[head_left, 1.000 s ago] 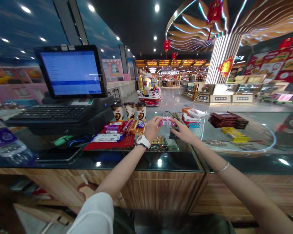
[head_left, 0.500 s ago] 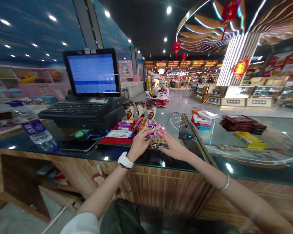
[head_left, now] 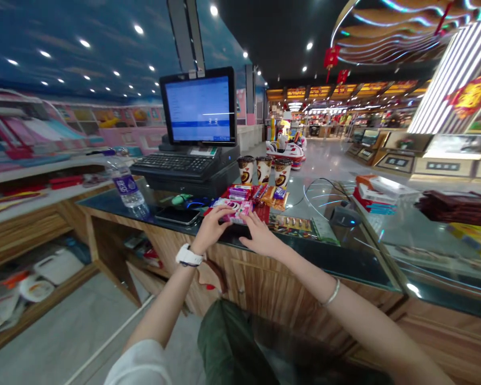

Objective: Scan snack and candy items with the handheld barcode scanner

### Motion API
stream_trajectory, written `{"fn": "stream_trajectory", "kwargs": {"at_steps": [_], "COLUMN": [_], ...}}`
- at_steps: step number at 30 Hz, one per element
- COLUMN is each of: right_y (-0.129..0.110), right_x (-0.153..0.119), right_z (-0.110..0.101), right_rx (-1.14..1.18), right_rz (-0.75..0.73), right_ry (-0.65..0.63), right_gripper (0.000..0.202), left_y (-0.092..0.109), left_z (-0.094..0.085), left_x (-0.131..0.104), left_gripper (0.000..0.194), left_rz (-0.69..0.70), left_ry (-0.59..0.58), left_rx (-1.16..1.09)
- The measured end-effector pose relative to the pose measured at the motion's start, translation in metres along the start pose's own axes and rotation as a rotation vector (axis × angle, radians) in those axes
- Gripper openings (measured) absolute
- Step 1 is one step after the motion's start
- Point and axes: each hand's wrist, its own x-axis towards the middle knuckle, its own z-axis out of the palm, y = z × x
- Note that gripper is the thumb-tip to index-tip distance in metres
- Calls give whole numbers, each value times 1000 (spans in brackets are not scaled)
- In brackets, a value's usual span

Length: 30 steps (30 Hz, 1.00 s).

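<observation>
Both hands rest at a pink packet near the counter's front edge. My left hand touches its left side, and my right hand has its fingertips at the right side, fingers apart. Under and behind it lie a red sheet, purple packets and orange packets. Three lidded cups stand in a row behind these snacks. The left fingers are spread over the packet, not wrapped round it.
A monitor and keyboard stand behind left, with a phone and water bottle nearer. To the right are a black scanner, stacked boxes and dark red packets.
The view has turned left. Both hands and the pink packet have shifted left across the counter, to the front of the snacks, where the white packets were visible before.
</observation>
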Motion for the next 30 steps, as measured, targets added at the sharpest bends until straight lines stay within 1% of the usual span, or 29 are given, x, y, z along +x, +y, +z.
{"fn": "stream_trajectory", "kwargs": {"at_steps": [3, 6, 10, 14, 16, 18, 21, 24, 27, 30], "right_y": [-15, -22, -28, -30, -29, -28, -25, -24, -25, -27], "right_x": [16, 30, 42, 44, 42, 39, 36, 33, 32, 32], "right_z": [14, 29, 46, 56, 60, 63, 66, 67, 67, 67], "right_rx": [6, 25, 38, -6, -42, -82, -148, -195, -223, -245], "right_rz": [-3, 1, 13, 42, 39, 33, 16, 14, 6, -9], "right_ry": [-4, 12, 24, 27, 44, 75, 141, 197, 207, 207], "right_gripper": [77, 75, 72, 73, 73, 71, 69, 65, 63, 62], "left_y": [-18, -32, -44, -50, -49, -45, -33, -21, -12, -8], "left_z": [-14, -23, -27, -25, -23, -22, -18, -13, -8, -4], "left_x": [-7, -14, -23, -29, -31, -34, -41, -48, -52, -52], "left_gripper": [31, 33, 37, 39, 40, 41, 43, 46, 46, 46], "left_rz": [-36, -74, -105, -129, -147, -187, -240, -239, -250, -280], "left_ry": [8, 0, -2, -13, -29, -42, -55, -73, -73, -55], "left_rx": [4, 1, 19, 26, 61, 155, 331, 447, 520, 572]}}
